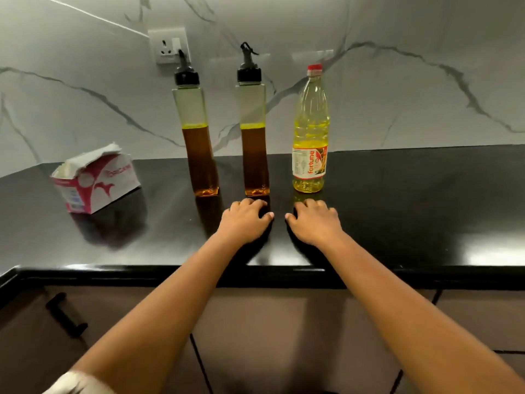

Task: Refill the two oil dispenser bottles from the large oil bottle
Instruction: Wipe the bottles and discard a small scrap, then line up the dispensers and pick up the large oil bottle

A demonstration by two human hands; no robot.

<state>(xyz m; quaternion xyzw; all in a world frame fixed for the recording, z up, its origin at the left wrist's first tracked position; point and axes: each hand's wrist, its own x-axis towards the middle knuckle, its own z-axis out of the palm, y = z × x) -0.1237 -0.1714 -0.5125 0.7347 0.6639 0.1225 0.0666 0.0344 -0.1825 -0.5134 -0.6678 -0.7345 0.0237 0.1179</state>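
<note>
Two tall square dispenser bottles with black pour spouts stand on the black counter, the left one (pixel 199 143) and the right one (pixel 253 143). Each is a bit over half full of amber oil. To their right stands the large plastic oil bottle (pixel 310 137) with a red cap, a red and white label and yellow oil. My left hand (pixel 245 220) rests palm down on the counter just in front of the right dispenser. My right hand (pixel 314 220) lies flat in front of the large bottle. Neither hand holds anything.
A torn white and pink carton (pixel 96 180) lies on the counter at the left. A wall socket (pixel 169 45) sits on the marble backsplash behind the left dispenser. The counter's front edge (pixel 170 273) runs above brown cabinet drawers with a black handle (pixel 66 314).
</note>
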